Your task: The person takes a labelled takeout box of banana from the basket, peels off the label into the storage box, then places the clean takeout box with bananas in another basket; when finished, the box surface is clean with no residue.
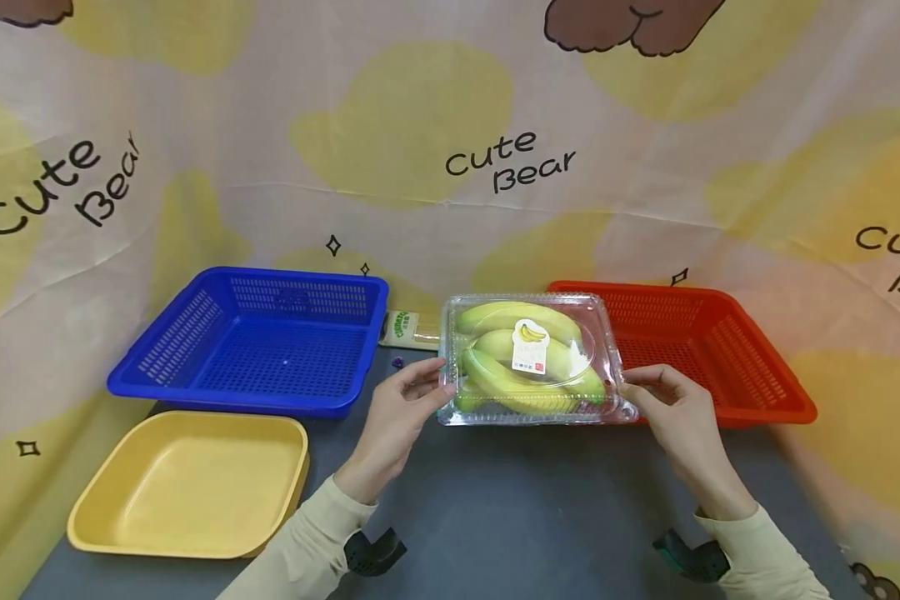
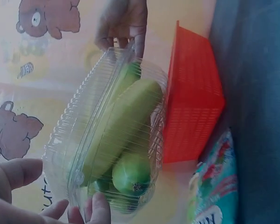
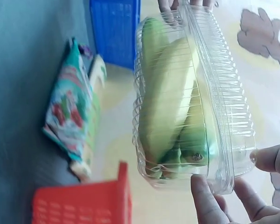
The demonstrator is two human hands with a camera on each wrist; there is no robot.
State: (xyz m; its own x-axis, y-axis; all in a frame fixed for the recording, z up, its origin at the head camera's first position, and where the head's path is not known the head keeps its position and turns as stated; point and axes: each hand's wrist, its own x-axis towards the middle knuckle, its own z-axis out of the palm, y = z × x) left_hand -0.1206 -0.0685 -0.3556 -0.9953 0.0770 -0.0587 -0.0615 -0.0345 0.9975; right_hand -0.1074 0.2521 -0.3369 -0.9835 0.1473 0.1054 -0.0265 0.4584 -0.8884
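A clear plastic clamshell box (image 1: 598, 325) of greenish-yellow bananas (image 1: 521, 392) is held up over the grey table, its lid shut and a white label (image 1: 530, 354) on top. My left hand (image 1: 390, 425) grips its left edge, fingers at the rim. At the opposite edge, my right hand (image 1: 682, 425) pinches the near right corner. The right wrist view shows fingertips (image 3: 200, 186) under the rim and the thumb at the lid side. Seen from the left wrist, the ribbed wall (image 2: 67, 140) leans at a slant and the bananas show through it.
A blue basket (image 1: 360, 367) stands back left, with a yellow tray (image 1: 292, 467) in front of it. Back right is a red basket (image 1: 765, 358). Behind the box lie a pale packet (image 1: 408, 329) and a teal packet (image 3: 67, 107). A printed cloth (image 1: 405, 125) hangs behind.
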